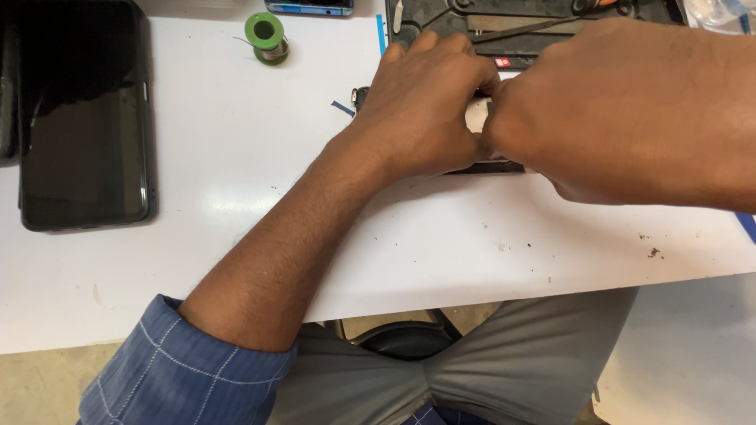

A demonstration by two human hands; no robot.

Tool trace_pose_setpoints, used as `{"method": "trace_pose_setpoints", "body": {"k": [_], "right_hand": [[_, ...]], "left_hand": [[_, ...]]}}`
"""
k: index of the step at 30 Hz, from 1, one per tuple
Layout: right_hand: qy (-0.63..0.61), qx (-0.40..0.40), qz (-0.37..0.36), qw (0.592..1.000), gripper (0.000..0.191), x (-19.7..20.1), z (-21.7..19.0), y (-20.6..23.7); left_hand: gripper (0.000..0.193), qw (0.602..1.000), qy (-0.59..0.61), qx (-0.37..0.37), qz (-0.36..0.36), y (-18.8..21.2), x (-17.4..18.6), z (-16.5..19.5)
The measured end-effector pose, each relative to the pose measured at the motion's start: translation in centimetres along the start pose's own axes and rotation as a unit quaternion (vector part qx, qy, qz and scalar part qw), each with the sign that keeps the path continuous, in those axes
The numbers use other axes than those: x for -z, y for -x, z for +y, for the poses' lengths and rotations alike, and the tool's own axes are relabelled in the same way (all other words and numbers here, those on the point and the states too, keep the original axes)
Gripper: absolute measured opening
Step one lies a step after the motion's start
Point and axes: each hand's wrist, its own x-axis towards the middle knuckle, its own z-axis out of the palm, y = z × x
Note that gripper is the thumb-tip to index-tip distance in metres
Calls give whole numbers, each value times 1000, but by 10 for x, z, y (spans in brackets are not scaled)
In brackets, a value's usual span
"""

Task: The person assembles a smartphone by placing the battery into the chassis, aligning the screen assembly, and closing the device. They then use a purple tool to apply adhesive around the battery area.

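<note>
A dark, flat device (pixel 484 167) lies on the white counter (pixel 236 157), almost wholly covered by the two hands; only its near edge and a corner at its left end show. The left hand (pixel 421 106) rests over the device's left part, fingers curled down onto it, and the right hand (pixel 630 110) presses in from the device's right, the two meeting over its middle. Whether each grip is pinching a part or only pressing flat cannot be told, since the fingertips are hidden.

To do this well, I judge the left hand should hold the device steady against the counter while the right works with small, even force.

Beyond the device lies a dark tool tray (pixel 504 24). Far left of the device sits a green solder spool (pixel 266 37), and farther left a black tablet (pixel 83 118).
</note>
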Motion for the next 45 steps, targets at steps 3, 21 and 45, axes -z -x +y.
{"method": "trace_pose_setpoints", "body": {"k": [3, 21, 45], "right_hand": [[10, 7, -9, 1000, 13, 2, -1, -2], [-6, -20, -44, 999, 16, 3, -1, -2], [27, -6, -47, 998, 14, 3, -2, -11]], "left_hand": [[49, 1000, -1, 9, -3, 0, 0, 1], [51, 1000, 5, 5, -3, 0, -2, -1], [46, 1000, 2, -10, 20, 1, 1, 2]]}}
